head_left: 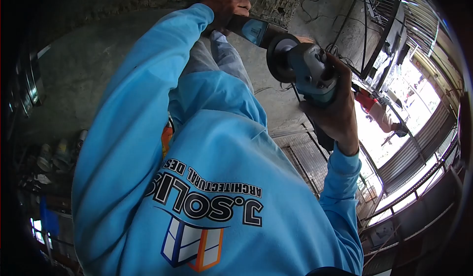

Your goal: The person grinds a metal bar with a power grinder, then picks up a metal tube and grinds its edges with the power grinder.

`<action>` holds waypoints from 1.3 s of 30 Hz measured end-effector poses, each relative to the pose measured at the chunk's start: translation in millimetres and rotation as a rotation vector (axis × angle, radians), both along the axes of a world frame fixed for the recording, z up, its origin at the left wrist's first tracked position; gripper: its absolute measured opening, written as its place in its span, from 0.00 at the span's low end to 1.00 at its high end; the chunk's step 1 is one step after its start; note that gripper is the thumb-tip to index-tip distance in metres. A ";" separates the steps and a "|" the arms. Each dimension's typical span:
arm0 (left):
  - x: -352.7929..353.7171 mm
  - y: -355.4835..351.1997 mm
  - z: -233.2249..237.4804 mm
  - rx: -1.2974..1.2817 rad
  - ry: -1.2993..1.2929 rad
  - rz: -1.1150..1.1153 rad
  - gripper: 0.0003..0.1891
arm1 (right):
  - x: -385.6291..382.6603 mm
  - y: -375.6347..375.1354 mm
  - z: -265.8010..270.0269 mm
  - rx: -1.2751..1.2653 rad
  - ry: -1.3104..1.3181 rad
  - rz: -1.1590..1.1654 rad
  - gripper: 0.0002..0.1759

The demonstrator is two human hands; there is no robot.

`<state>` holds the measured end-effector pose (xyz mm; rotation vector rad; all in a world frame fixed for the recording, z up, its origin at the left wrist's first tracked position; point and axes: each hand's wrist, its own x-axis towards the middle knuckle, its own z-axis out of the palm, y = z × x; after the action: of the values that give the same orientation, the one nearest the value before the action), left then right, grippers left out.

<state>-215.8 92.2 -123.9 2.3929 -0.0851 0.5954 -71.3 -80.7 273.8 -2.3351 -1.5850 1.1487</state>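
Observation:
My left hand, at the top centre, is closed around the near end of a dark metal bar. A shiny blue patch shows on the bar's side. My right hand is wrapped round the body of an angle grinder, with its thumb side toward the gear head. The grinder's round disc stands on edge, facing left, and overlaps the lower side of the bar's far part in this view. Part of the right hand's fingers is hidden behind the tool.
Below the bar lies a grey concrete floor, with loose cables near the top. Metal frames and a bright opening stand at the right, where another person in red is seen. Several cylindrical items are at the left.

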 end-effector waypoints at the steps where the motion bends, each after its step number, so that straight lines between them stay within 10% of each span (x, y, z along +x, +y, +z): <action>1: 0.0 0.1 1.4 0.010 0.013 0.004 0.16 | -0.2 2.3 -0.1 0.001 -0.001 -0.002 0.56; 15: -1.9 -6.0 4.2 0.067 0.199 0.061 0.39 | 0.2 0.2 -2.7 -0.042 0.028 -0.134 0.56; 39: -1.8 -4.9 -24.7 0.170 0.090 0.064 0.34 | 4.4 -10.9 -4.2 -0.025 0.104 -0.148 0.57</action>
<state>-217.6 87.2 -148.6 2.5921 -0.0208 0.5275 -66.9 -91.6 269.6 -2.3215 -1.3474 1.2395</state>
